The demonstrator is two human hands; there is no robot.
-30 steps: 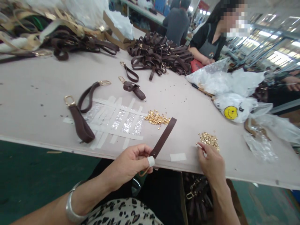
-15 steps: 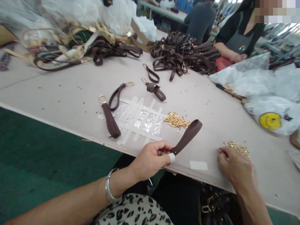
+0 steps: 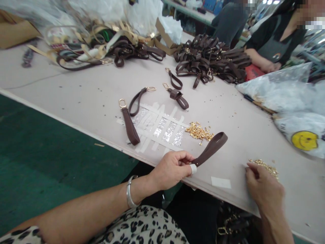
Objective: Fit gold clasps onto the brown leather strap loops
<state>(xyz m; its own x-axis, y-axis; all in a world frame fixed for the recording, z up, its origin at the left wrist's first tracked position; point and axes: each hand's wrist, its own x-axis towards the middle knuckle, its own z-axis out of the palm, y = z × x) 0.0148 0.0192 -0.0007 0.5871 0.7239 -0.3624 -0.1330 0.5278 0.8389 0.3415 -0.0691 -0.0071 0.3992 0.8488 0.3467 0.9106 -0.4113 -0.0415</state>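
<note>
My left hand (image 3: pixel 175 170) is closed on one end of a dark brown leather wrist strap (image 3: pixel 212 148), whose loop sticks out to the right above the table edge. White tape wraps the thumb. My right hand (image 3: pixel 265 186) rests at the near side of a small heap of gold rivets (image 3: pixel 267 168), thumb and forefinger pinched together; anything between them is too small to make out. A second heap of gold rivets (image 3: pixel 199 131) lies beyond the strap. Left of it, clear film taped to the table (image 3: pixel 162 127) has finished-looking straps (image 3: pixel 130 127) with gold clips around it.
A big pile of brown straps (image 3: pixel 210 59) lies at the back, beside a co-worker's hands (image 3: pixel 273 66). Mixed straps (image 3: pixel 86 51) and plastic bags are heaped at the back left. A smiley-face bag (image 3: pixel 304 139) stands at the right. More straps (image 3: pixel 233 222) hang below the table edge.
The view has shifted, so most things sit further right. My left hand still holds the strap, and my right hand stays by the rivet heap with its fingertips drawn together.
</note>
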